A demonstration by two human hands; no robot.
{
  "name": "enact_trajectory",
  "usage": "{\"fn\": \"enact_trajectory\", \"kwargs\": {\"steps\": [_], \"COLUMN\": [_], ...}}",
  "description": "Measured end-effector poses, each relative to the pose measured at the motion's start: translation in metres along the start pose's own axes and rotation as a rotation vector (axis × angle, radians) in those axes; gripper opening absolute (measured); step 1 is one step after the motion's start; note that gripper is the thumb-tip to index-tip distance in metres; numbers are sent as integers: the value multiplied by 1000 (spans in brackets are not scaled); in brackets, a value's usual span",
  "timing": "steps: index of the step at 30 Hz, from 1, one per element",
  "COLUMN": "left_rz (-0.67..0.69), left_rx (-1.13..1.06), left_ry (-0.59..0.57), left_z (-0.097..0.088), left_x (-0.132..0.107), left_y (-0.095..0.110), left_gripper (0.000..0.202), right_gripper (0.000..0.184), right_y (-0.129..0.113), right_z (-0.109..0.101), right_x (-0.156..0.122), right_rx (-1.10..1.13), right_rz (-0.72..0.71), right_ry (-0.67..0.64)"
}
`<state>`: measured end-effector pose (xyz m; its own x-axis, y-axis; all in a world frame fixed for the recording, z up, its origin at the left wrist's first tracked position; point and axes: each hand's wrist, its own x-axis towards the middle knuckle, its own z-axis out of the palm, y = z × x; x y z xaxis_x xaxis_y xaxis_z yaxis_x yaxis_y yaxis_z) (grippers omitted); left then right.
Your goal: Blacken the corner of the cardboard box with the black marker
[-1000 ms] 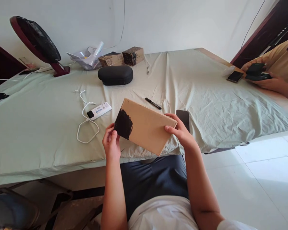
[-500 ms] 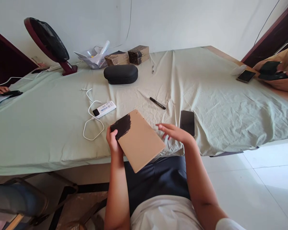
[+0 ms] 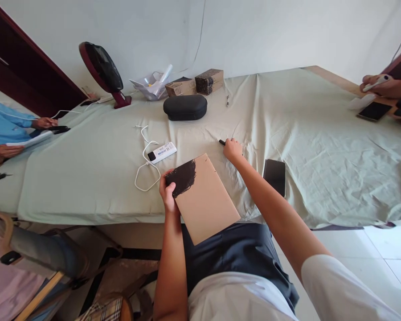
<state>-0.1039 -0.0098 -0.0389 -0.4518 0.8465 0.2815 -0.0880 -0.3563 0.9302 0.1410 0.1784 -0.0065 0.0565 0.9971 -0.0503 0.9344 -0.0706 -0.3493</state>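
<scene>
Cardboard piece [image 3: 210,200] in left hand [image 3: 168,191], tilted above the near edge of the counter [image 3: 330,76], lower corner out past that edge over dark trousers [image 3: 217,252]. Left fingers clamped on the upper-left corner: thumb on the face at the black patch [image 3: 184,176], the rest mostly hidden behind. Right hand [image 3: 233,149] in from the near edge, fingers curled down over a black marker [image 3: 222,142]; impossible to tell whether tight on it. Toward the near edge, right of the cardboard, a dark phone [image 3: 274,177]; to its left, a white device [image 3: 162,152].

Cardboard probably light and fairly stiff, not very slippery, liable to dent at the corners. Best held by a plain edge, thumb on top, clear of possibly smearing black. Marker likely light, hard, smooth; best pinched across mid-barrel.
</scene>
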Motion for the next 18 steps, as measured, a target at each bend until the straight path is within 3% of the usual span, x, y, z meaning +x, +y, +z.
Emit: {"fn": "enact_trajectory", "kwargs": {"steps": [9,18], "left_rz": [-9,15], "left_rx": [-106,-99], "left_ry": [45,74], "left_z": [3,12], "left_x": [4,2], "left_y": [12,27], "left_gripper": [43,43], "right_gripper": [38,37], "right_y": [2,9], "right_z": [8,4], "right_x": [-20,-30], "right_rx": [-81,-171], "right_rz": [-136,-118], "right_ry": [-66,-117]}}
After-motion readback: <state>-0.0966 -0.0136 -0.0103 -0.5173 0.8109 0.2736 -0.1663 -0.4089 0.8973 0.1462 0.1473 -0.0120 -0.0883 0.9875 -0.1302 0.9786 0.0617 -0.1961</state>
